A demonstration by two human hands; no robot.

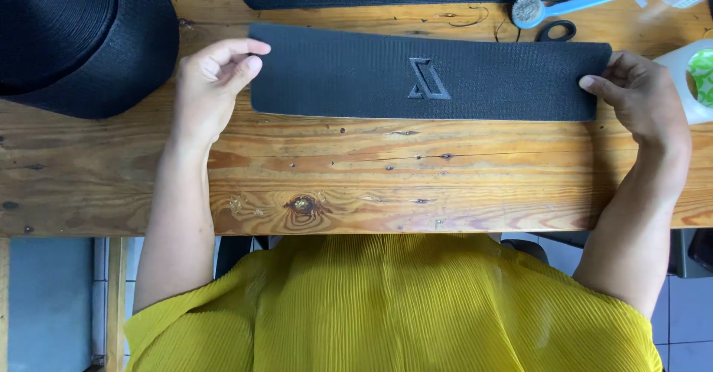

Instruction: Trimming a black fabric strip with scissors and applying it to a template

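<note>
While both hands (212, 82) (642, 93) pinch its ends, the black strip (423, 75), seemingly embossed, lies flat.

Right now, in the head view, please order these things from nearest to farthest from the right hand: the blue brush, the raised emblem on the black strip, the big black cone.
From the right hand:
1. Blue brush, just above it.
2. Raised emblem, mid-strip.
3. Big black cone, far left corner.

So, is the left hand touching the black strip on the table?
Touching. The head view shows the left hand pinching the end of the black strip between thumb and fingers, with no gap visible.
</note>
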